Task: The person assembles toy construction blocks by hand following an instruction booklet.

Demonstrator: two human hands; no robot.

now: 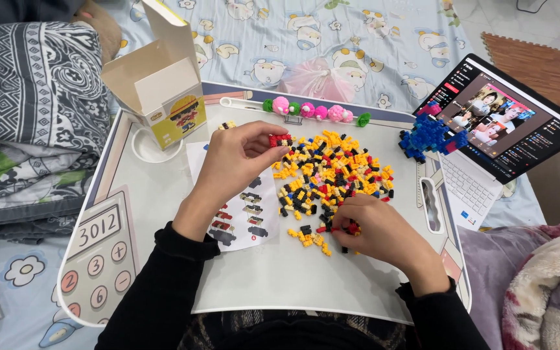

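On lap tray (163,214) | left hand (238,162) pinches red-black piece (280,139) | right hand (374,230) fingertips buried in bricks (332,172), grip unclear
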